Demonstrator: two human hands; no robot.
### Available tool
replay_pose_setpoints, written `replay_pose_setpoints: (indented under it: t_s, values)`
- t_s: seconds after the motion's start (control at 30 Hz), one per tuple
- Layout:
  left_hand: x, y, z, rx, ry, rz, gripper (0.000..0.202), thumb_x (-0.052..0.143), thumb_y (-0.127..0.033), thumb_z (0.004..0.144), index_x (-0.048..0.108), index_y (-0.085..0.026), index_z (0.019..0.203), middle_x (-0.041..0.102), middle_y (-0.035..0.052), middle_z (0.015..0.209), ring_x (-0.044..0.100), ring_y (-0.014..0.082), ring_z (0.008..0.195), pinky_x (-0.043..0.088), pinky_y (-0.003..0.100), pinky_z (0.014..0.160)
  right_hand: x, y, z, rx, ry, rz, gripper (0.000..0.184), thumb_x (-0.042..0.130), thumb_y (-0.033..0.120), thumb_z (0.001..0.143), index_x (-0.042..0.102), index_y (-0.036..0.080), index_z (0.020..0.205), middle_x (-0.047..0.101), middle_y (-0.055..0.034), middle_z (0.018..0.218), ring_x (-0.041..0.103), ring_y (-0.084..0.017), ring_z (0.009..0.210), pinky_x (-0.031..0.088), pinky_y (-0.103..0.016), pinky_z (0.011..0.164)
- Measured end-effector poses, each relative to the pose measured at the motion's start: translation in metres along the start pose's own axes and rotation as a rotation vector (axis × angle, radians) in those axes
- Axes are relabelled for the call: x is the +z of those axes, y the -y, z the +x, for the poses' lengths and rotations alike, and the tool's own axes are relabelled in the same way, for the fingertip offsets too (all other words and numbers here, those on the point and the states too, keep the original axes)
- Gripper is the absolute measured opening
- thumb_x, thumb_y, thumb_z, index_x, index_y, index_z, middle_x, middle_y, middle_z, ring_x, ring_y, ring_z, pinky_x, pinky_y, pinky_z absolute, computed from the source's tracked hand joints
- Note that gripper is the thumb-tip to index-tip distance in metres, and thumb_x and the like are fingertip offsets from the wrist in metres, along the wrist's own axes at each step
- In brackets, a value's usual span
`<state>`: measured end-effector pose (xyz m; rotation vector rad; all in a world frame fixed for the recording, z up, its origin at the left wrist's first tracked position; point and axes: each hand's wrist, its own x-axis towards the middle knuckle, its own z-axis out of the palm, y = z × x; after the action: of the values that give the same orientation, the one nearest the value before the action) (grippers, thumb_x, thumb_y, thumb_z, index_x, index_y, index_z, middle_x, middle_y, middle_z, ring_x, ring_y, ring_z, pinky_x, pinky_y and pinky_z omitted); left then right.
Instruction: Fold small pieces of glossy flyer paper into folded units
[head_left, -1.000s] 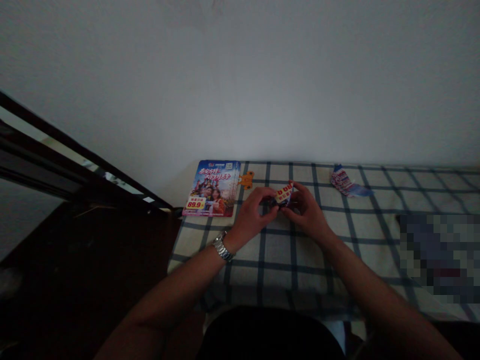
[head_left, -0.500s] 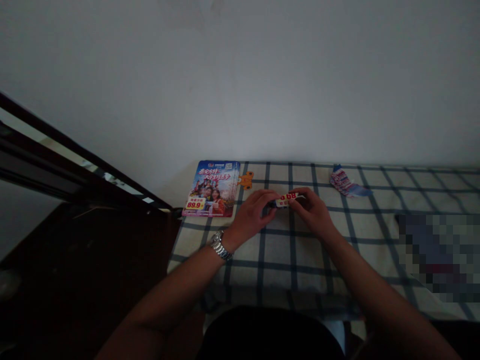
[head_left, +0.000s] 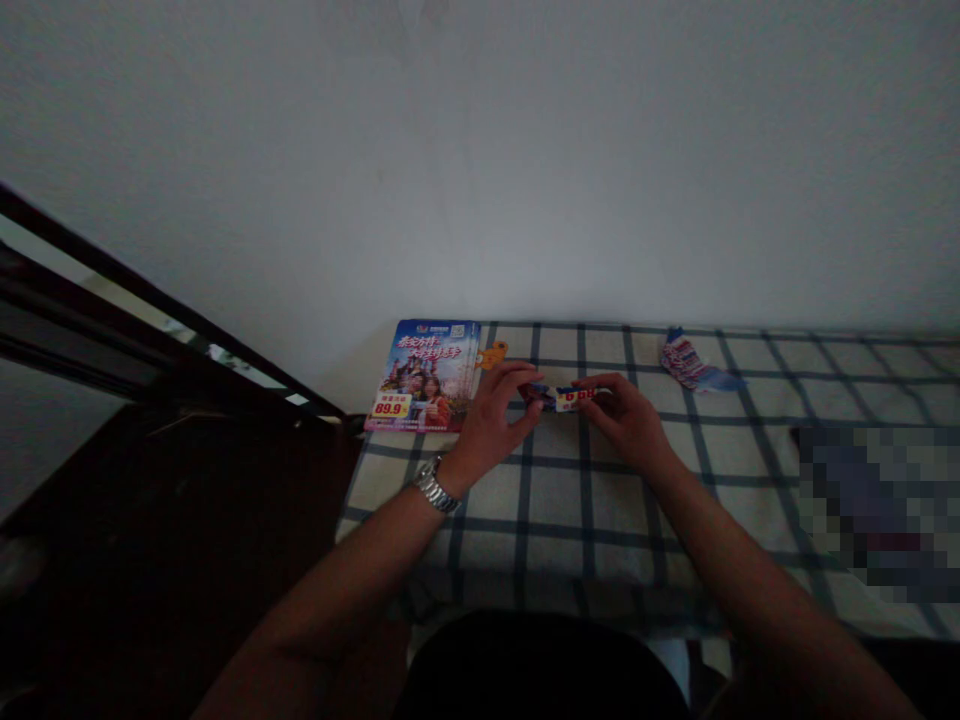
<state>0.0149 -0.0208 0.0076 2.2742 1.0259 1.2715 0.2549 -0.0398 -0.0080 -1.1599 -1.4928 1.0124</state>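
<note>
A folded strip of printed paper (head_left: pixel 564 396), blue and white with red digits, lies flat on the checked cloth (head_left: pixel 555 500). My left hand (head_left: pixel 491 415), with a metal watch on its wrist, rests at the strip's left end, fingers spread and laid flat on it. My right hand (head_left: pixel 622 415) presses on the strip's right end with its fingers curled over the paper. Both hands touch the strip and pin it to the cloth.
A stack of colourful flyers (head_left: pixel 426 375) marked 89.9 lies at the far left corner, with a small orange figure (head_left: pixel 493 355) beside it. Another folded paper piece (head_left: pixel 686 362) lies far right by the white wall. A dark wooden frame (head_left: pixel 150 340) stands left.
The paper piece, held up and tilted between both hands a second ago, has been lowered and flattened on the cloth. My left fingers have opened and slid left along it.
</note>
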Motion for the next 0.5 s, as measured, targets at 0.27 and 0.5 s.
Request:
replay_pose_setpoints:
  t_s: [0.27, 0.5]
  values:
    - [0.0, 0.013, 0.0, -0.094, -0.042, -0.044, 0.012, 0.059, -0.024, 0.101, 0.064, -0.021, 0.113, 0.064, 0.0068, 0.115, 0.063, 0.0201, 0.109, 0.055, 0.038, 0.098, -0.004, -0.001, 0.002, -0.045, 0.02, 0.001, 0.025, 0.074, 0.041, 0.092, 0.063, 0.026, 0.109, 0.071, -0.0087, 0.129, 0.076, -0.024, 0.105, 0.063, -0.044, 0.096]
    - [0.003, 0.014, -0.001, -0.141, -0.036, -0.116, 0.008, 0.06, -0.02, 0.1, 0.065, -0.021, 0.106, 0.065, 0.0051, 0.106, 0.065, 0.0174, 0.098, 0.057, 0.033, 0.089, -0.005, -0.004, 0.002, -0.053, 0.02, -0.019, 0.022, 0.072, 0.039, 0.093, 0.062, 0.026, 0.107, 0.071, -0.0087, 0.13, 0.076, -0.024, 0.105, 0.064, -0.044, 0.095]
